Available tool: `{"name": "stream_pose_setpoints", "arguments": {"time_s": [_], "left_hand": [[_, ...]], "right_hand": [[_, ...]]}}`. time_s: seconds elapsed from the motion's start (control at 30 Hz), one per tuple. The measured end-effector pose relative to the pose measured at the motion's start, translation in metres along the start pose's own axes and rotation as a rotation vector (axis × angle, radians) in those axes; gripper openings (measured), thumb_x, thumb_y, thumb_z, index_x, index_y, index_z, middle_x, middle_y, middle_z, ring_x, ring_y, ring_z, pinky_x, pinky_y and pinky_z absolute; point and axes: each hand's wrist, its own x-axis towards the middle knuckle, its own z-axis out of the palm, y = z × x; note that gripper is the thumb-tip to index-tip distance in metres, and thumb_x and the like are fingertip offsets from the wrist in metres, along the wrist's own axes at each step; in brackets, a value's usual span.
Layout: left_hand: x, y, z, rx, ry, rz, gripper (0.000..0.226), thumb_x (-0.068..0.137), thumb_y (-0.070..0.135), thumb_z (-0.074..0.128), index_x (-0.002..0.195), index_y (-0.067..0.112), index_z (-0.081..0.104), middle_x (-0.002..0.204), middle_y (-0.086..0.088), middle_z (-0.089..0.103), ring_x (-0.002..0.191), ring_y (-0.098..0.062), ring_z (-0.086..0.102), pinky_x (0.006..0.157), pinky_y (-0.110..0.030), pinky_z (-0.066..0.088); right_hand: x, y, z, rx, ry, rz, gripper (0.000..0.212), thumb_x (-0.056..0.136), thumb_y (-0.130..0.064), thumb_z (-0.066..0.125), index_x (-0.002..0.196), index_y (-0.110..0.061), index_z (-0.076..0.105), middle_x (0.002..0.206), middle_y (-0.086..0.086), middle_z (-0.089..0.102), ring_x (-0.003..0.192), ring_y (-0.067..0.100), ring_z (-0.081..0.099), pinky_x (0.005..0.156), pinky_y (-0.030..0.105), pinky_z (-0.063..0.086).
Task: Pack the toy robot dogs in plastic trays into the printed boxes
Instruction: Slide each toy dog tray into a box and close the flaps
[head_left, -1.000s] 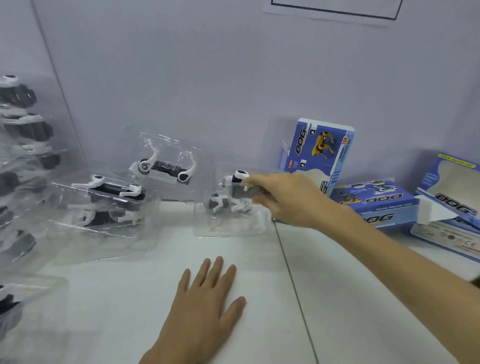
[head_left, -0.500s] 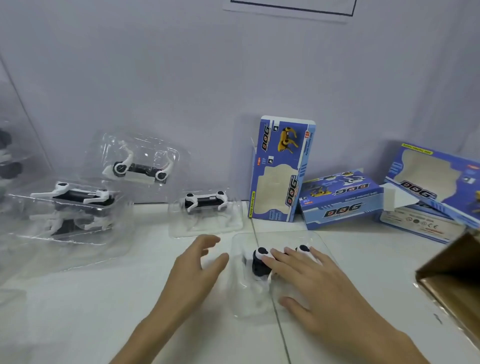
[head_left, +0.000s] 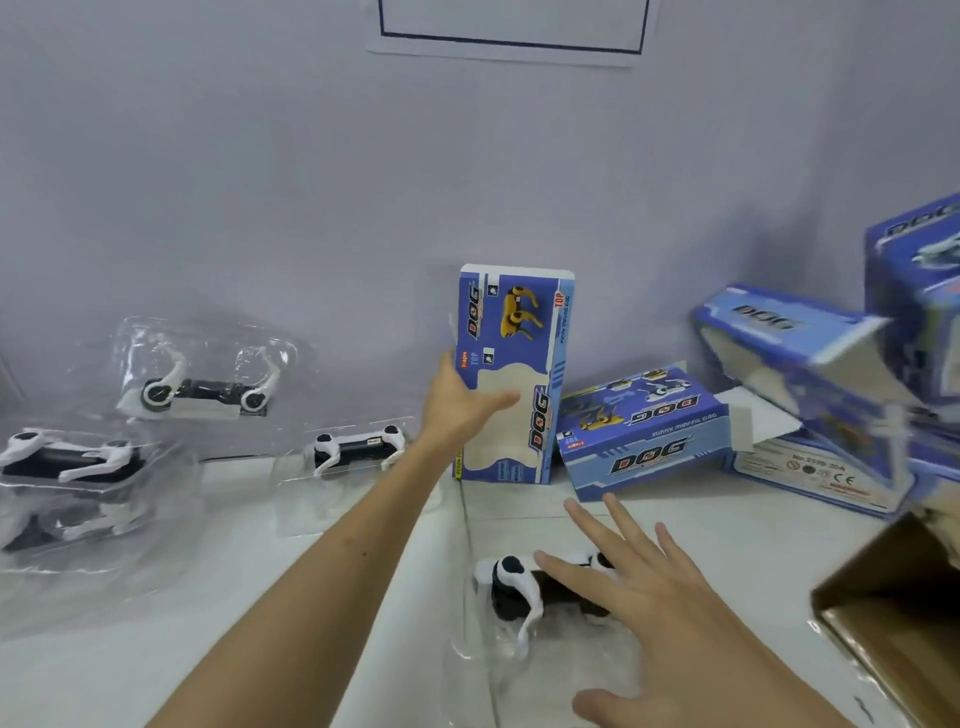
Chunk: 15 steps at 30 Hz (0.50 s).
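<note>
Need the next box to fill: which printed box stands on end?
The tall box held by the left hand; the other boxes lie flat or tilted.

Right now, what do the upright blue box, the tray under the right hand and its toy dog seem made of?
Upright box: printed cardboard, slightly glossy; thin flat walls, sharp colour print. Tray: thin clear plastic; the table shows through, creases catch light. Toy dog: probably hard moulded plastic; smooth white and black parts with sheen.

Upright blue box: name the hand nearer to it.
Left. The left hand holds the upright blue box by its left edge; the right hand rests on the toy dog, well in front.
</note>
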Motion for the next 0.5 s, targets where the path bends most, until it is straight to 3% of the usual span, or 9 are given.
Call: {"name": "stream_pose_setpoints", "arguments": {"time_s": [0.07,0.2,0.27,0.37,0.43,0.5], "left_hand": [[0.003,-0.004,0.005,-0.012,0.023,0.024,0.065,0.071,0.029,0.092,0.119,0.032,0.048,0.107,0.014,0.065,0.116,-0.021,0.061,0.101,-0.048,0.051],[-0.005,0.012,0.001,0.110,0.123,0.121,0.076,0.067,0.058,0.086,0.131,0.030,0.056,0.116,0.003,0.068,0.121,-0.026,0.056,0.103,-0.052,0.047],[-0.015,0.032,-0.006,0.158,0.217,0.207,0.088,0.063,0.072,0.075,0.138,0.032,0.053,0.121,0.000,0.065,0.121,-0.024,0.053,0.105,-0.049,0.045],[-0.035,0.071,-0.025,-0.050,0.126,0.296,0.093,0.063,0.069,0.077,0.143,0.032,0.050,0.132,-0.001,0.059,0.123,-0.017,0.056,0.105,-0.044,0.048],[-0.051,0.090,-0.044,-0.141,0.052,0.353,0.077,0.062,0.067,0.077,0.130,0.036,0.058,0.126,0.001,0.064,0.113,-0.013,0.064,0.095,-0.035,0.055],[-0.072,0.100,-0.068,-0.236,0.000,0.364,0.053,0.065,0.068,0.073,0.109,0.039,0.065,0.104,0.010,0.075,0.094,-0.006,0.071,0.074,-0.023,0.058]], "right_hand": [[-0.003,0.012,0.001,0.072,-0.054,0.029,0.078,0.075,-0.071,0.059,0.120,-0.087,-0.003,0.142,-0.038,-0.042,0.134,-0.002,-0.046,0.118,0.037,-0.011],[-0.007,0.018,0.008,0.186,0.010,0.027,0.079,0.071,-0.074,0.058,0.132,-0.082,0.008,0.145,-0.048,-0.027,0.137,-0.015,-0.033,0.117,0.035,0.022],[-0.007,0.017,0.009,0.184,0.044,0.003,0.071,0.077,-0.072,0.058,0.132,-0.081,0.014,0.146,-0.051,-0.019,0.138,-0.014,-0.030,0.115,0.031,0.025],[-0.005,0.015,0.009,0.196,0.069,-0.003,0.051,0.086,-0.064,0.058,0.130,-0.076,0.035,0.143,-0.055,0.000,0.143,-0.013,-0.016,0.114,0.023,0.024],[-0.006,0.014,0.009,0.186,0.082,-0.002,0.042,0.090,-0.060,0.057,0.127,-0.074,0.043,0.141,-0.054,0.007,0.148,-0.009,-0.002,0.114,0.020,0.023],[-0.007,0.013,0.008,0.198,0.098,0.017,0.037,0.091,-0.057,0.058,0.122,-0.074,0.047,0.146,-0.049,0.014,0.148,-0.006,0.005,0.115,0.020,0.025]]}}
